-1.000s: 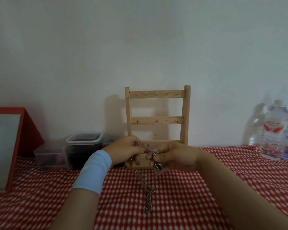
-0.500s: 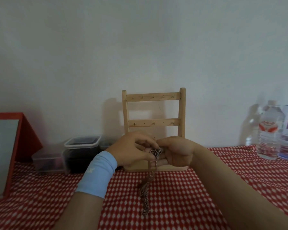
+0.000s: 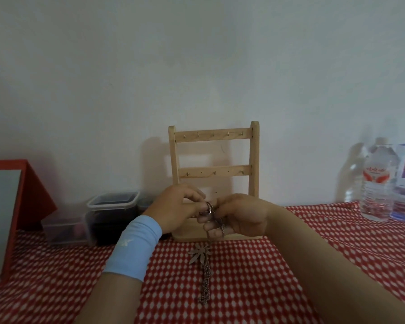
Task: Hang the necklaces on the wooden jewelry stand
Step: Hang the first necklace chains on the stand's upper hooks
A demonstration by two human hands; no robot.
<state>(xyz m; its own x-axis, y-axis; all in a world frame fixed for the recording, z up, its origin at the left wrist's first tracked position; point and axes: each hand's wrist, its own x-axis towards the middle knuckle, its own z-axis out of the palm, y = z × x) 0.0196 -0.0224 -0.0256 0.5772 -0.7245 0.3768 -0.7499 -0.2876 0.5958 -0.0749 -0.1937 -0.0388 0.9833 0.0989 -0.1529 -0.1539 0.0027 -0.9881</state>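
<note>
A wooden jewelry stand (image 3: pixel 254 160) with two rails of small hooks stands against the wall at the table's back; nothing hangs on its hooks. In front of its base, my left hand (image 3: pixel 175 210) and my right hand (image 3: pixel 241 215) both pinch the top of a silver chain necklace (image 3: pixel 206 277). The chain hangs down from my fingers to the red checked cloth, with a leaf-shaped pendant (image 3: pixel 199 253) partway down. My left wrist wears a light blue band (image 3: pixel 136 246). The stand's lowest part is hidden behind my hands.
Clear plastic boxes (image 3: pixel 112 216) with dark contents sit left of the stand. A red-framed board (image 3: pixel 7 213) leans at the far left. Two water bottles (image 3: pixel 379 181) stand at the right by the wall. The red checked tablecloth (image 3: pixel 255 277) covers the table.
My hands rose slightly in front of the stand, lifting the chain; the leaf pendant now hangs in view below my fingers.
</note>
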